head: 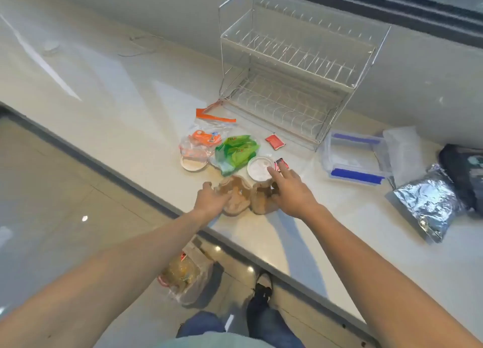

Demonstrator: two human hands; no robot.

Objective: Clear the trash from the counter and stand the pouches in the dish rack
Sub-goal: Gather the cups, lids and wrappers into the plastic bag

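Note:
A brown cardboard cup carrier [241, 200] lies near the counter's front edge. My left hand [210, 200] touches its left side and my right hand [290, 190] rests on its right side, fingers spread. A white lidded cup [260, 168] sits in the carrier. Behind it lie a green wrapper [236, 151], an orange-printed clear bag [200, 143], a white lid [192, 163] and two red sauce packets [275, 141] [281, 164]. The wire dish rack [295, 68] stands empty at the back. A silver foil pouch [428, 204] and a dark pouch [465, 170] lie at the right.
A clear plastic container with blue clips [355, 155] sits right of the rack, a clear bag [403, 151] beside it. A plastic bag holding trash [187, 274] stands on the floor below the counter edge, by my feet [262, 287].

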